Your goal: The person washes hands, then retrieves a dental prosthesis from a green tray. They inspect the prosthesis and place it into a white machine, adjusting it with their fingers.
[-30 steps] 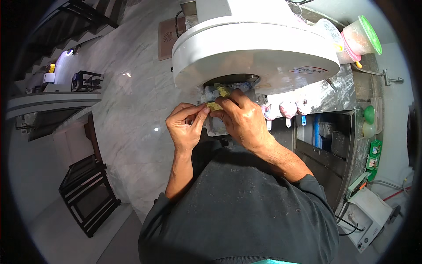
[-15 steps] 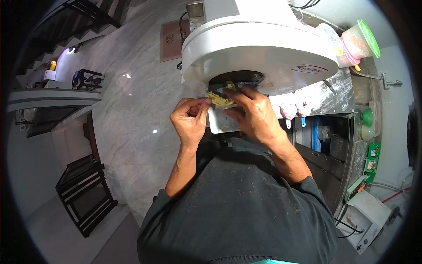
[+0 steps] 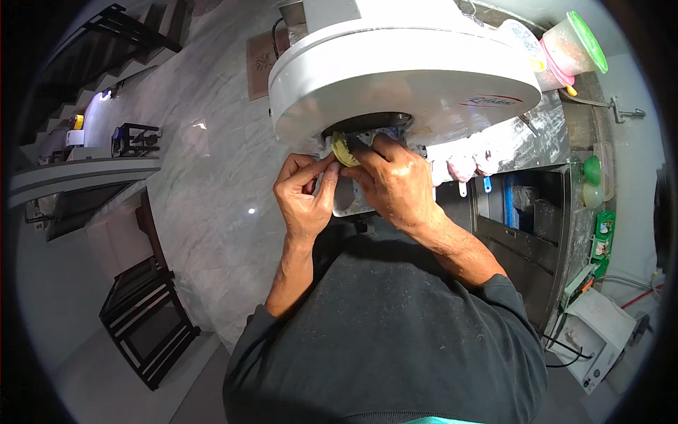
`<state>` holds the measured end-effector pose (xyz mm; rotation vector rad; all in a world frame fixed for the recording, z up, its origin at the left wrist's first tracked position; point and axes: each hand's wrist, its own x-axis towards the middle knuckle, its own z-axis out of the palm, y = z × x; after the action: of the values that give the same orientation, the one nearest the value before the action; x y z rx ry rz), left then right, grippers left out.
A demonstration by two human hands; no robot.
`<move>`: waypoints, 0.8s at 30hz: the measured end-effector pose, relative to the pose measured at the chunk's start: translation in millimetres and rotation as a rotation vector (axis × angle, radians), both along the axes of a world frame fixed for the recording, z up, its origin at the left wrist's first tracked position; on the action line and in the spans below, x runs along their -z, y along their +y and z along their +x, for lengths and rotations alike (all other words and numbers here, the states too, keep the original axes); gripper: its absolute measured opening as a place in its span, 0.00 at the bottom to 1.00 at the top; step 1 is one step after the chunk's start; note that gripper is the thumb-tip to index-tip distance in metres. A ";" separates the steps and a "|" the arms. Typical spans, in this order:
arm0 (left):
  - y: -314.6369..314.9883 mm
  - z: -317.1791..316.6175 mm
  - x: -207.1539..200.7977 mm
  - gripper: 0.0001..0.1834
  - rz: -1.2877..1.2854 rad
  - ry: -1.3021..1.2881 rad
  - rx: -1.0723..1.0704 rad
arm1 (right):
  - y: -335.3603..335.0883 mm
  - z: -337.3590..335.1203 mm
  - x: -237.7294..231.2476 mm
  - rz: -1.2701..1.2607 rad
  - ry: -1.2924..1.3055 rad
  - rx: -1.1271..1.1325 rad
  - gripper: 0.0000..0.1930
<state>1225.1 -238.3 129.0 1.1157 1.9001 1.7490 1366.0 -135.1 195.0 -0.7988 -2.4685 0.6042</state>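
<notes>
Seen from above, a dark folding rack (image 3: 145, 325) stands on the pale marble floor (image 3: 212, 177) at the lower left of the frame, well apart from the work. At centre, a person in a dark grey shirt (image 3: 381, 339) leans in against a large round white machine (image 3: 402, 71) that fills the upper middle. The left hand (image 3: 304, 198) is curled, its thumb and fingers pressed together and steadying the edge of a small yellowish ridged piece (image 3: 344, 150), apparently to keep it from slipping. That piece sits just under the machine's dark round opening (image 3: 367, 124), in front of a pale metal plate (image 3: 349, 198) below it. The right hand (image 3: 395, 180) lies over it from the other side, its grip pinching the piece between forefinger and thumb, seemingly held high so that it meets the opening. To the right, pale pink lumps (image 3: 462, 164) line a foil-covered worktop (image 3: 537, 138), with lidded plastic tubs (image 3: 572, 46) in the upper right and an open dark cabinet (image 3: 530, 226) beneath.
</notes>
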 end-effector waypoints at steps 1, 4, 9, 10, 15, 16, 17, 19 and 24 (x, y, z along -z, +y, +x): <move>-0.2 -0.4 -0.2 0.12 -0.004 -0.008 0.003 | -0.9 -1.2 -0.1 0.006 0.007 0.001 0.15; -1.0 -2.5 -3.0 0.12 -0.030 -0.064 -0.005 | -3.3 -4.6 -0.1 0.002 0.003 0.001 0.16; -1.1 -5.0 -0.4 0.09 -0.046 -0.096 -0.053 | -5.3 -3.7 7.3 -0.019 0.068 -0.029 0.16; -0.9 -6.3 2.3 0.09 -0.047 -0.072 -0.069 | -5.5 -1.4 6.9 -0.028 0.075 -0.047 0.16; 4.4 -1.3 1.8 0.07 -0.029 -0.034 -0.117 | -1.3 8.3 6.6 0.014 0.059 -0.107 0.15; 5.6 -0.6 0.6 0.07 -0.037 -0.029 -0.116 | 0.0 9.2 10.4 0.017 0.043 -0.109 0.16; 4.4 -0.4 0.1 0.08 -0.039 -0.052 -0.100 | -0.5 8.3 13.4 0.009 0.036 -0.115 0.16; 0.4 -0.3 -3.1 0.08 -0.043 -0.094 -0.065 | -1.9 2.9 16.3 -0.008 0.025 -0.122 0.16; -2.7 1.8 -7.0 0.10 0.027 -0.144 0.003 | -4.8 -3.4 17.1 0.059 0.057 -0.127 0.15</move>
<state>1226.9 -240.9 136.0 0.9728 1.7931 1.8071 1362.6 -139.9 177.9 -0.5977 -2.4860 0.5875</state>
